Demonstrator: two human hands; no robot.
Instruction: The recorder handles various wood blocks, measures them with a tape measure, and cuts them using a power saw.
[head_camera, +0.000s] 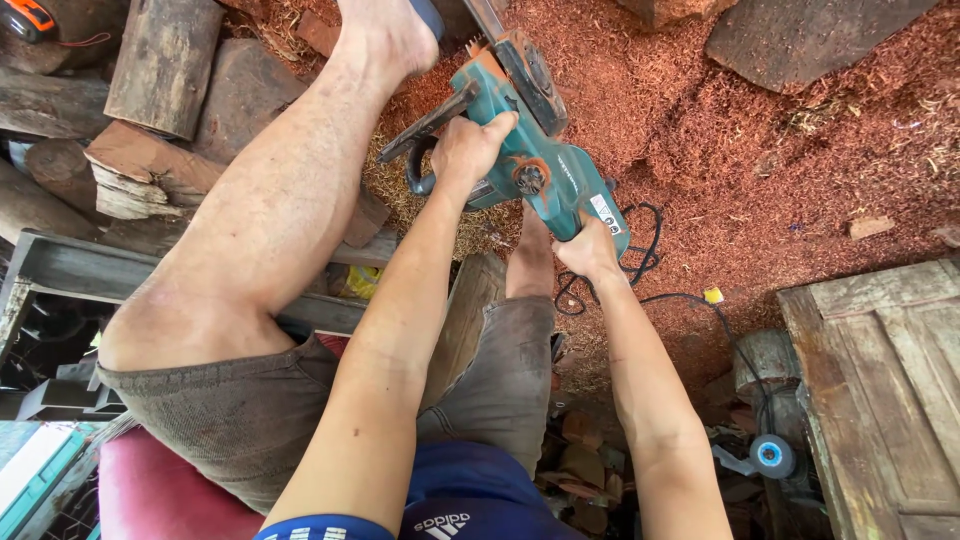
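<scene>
The teal electric chainsaw (535, 150) sits far centre above red sawdust (760, 140); the left hand (468, 150) wraps its front handle; the right hand (588, 250) grips the rear handle, fingers closed.

Left hand (468, 150): upper centre of frame, fingers curled in closed grip, arm extended from lower centre | Right hand (590, 250): centre frame, closed grip, forearm rising from lower right | 2 arms nearly parallel.
</scene>
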